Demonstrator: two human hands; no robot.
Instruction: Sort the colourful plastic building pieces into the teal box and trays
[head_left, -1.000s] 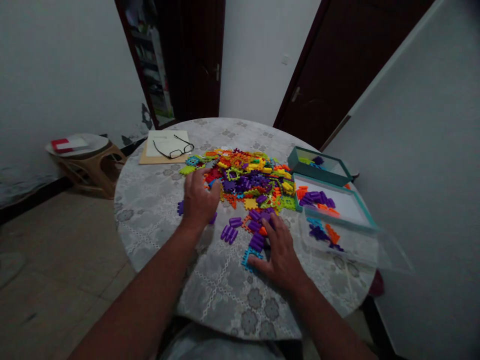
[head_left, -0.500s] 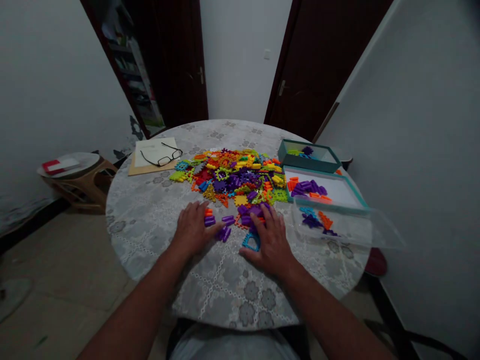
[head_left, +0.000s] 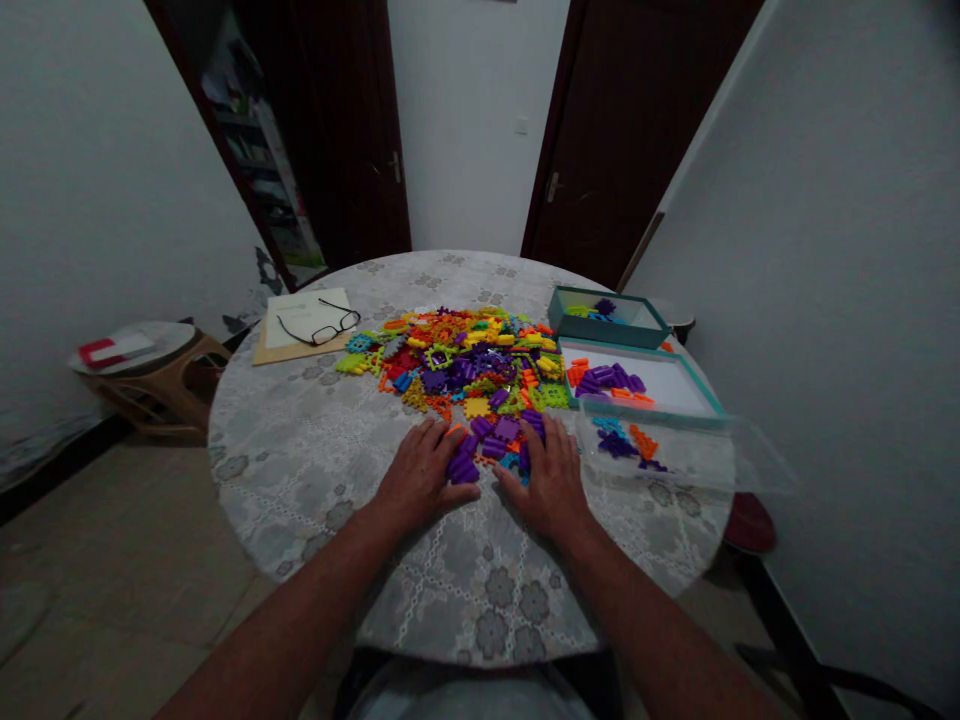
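Observation:
A heap of colourful plastic building pieces (head_left: 472, 365) lies in the middle of a round table (head_left: 315, 460) with a patterned cloth. My left hand (head_left: 420, 475) and my right hand (head_left: 547, 480) rest flat on the cloth at the near edge of the heap, fingers stretched out. Between them sits a small cluster of purple tube pieces (head_left: 469, 462), touched by both hands. Neither hand grips anything.
Two teal-rimmed box trays (head_left: 649, 400) (head_left: 607, 315) hold purple and orange pieces at the right. A clear plastic lid (head_left: 690, 460) lies beside them. Glasses (head_left: 319, 325) rest on papers at the back left. A wooden stool (head_left: 150, 370) stands left of the table; dark doors behind.
My left hand came back from the heap towards me. Both hands drew together, sweeping the purple pieces into a cluster between them.

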